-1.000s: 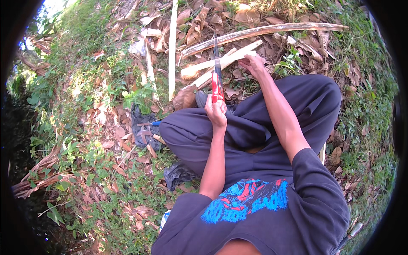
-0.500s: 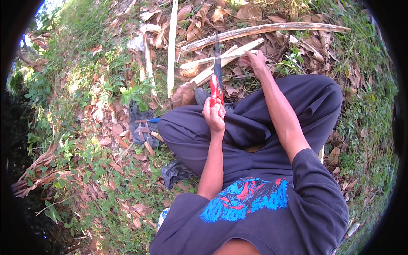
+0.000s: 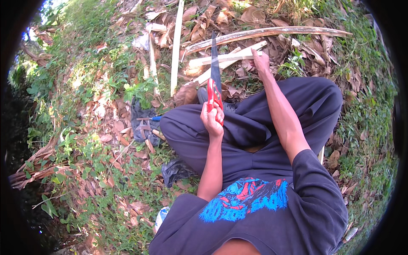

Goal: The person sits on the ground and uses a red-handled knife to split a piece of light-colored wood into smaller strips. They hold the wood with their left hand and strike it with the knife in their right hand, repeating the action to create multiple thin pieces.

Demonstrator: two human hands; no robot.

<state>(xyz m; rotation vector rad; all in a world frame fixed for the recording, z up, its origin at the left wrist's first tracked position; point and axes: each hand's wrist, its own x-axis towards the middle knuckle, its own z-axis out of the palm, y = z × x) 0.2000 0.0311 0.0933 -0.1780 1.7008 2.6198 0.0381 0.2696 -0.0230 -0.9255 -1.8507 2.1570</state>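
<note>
My left hand [image 3: 213,117] is closed round the red handle of a hand saw [image 3: 216,70], above my crossed legs. The dark, tapering blade points away from me and lies across a pale wooden strip [image 3: 240,56]. Whether its teeth bite into the wood cannot be made out. My right hand [image 3: 261,64] pinches the strip near its right end. Beneath it, another pale stick [image 3: 231,62] slants up from my foot toward the right hand.
A long curved branch [image 3: 272,31] lies beyond the sticks, and a straight pale pole [image 3: 177,53] to their left. By my left knee, a blue-handled tool [image 3: 155,118] and other tools rest on dark plastic [image 3: 140,112]. A black bag [image 3: 175,172] sits beside my left thigh. Dry leaves and grass surround me.
The saw has drawn slightly toward me, its blade leaning a little more to the left. My right hand has shifted a little to the right and the strip has turned slightly in it.
</note>
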